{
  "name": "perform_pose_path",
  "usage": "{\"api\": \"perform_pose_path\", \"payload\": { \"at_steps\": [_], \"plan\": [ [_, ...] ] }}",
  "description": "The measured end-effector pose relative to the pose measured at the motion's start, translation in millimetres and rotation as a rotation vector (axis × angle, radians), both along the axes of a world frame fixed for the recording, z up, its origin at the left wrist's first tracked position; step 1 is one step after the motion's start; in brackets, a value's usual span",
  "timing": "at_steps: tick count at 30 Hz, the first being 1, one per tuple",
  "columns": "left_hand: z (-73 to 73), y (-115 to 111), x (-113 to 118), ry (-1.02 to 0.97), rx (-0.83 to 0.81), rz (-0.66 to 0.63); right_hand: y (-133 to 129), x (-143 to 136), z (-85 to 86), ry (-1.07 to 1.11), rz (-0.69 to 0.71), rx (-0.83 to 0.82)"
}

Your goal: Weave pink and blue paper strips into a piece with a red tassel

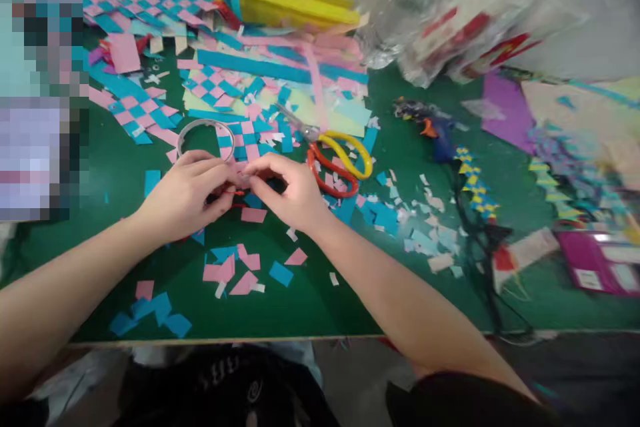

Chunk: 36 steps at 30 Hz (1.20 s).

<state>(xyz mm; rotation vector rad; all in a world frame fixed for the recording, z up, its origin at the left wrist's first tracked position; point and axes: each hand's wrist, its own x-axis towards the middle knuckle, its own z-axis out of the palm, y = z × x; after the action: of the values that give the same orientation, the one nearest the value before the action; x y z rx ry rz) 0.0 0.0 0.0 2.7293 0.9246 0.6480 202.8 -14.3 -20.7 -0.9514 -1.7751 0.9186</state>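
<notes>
A thin red strand (234, 193) is pinched between the closed fingertips of the left hand (187, 195) and the right hand (290, 192), which meet above the middle of the green tabletop (320, 300). A bare metal ring (205, 137) lies just behind the left hand, red-and-yellow-handled scissors (340, 161) just beside the right. Pink and blue paper scraps (240, 270) are scattered toward the near edge.
</notes>
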Motion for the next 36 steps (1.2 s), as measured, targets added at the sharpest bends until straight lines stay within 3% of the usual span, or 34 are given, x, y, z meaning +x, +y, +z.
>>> {"api": "perform_pose_path", "payload": {
  "at_steps": [14,36],
  "plan": [
    [-1.8,1.7,0.7,0.012,-0.068,0.081,-0.7,2.2,2.5,-0.109,0.016,0.054],
    [-4.4,4.6,2.0,0.046,-0.089,-0.027,-1.5,1.2,1.0,-0.161,0.014,0.079]
  ]
}}
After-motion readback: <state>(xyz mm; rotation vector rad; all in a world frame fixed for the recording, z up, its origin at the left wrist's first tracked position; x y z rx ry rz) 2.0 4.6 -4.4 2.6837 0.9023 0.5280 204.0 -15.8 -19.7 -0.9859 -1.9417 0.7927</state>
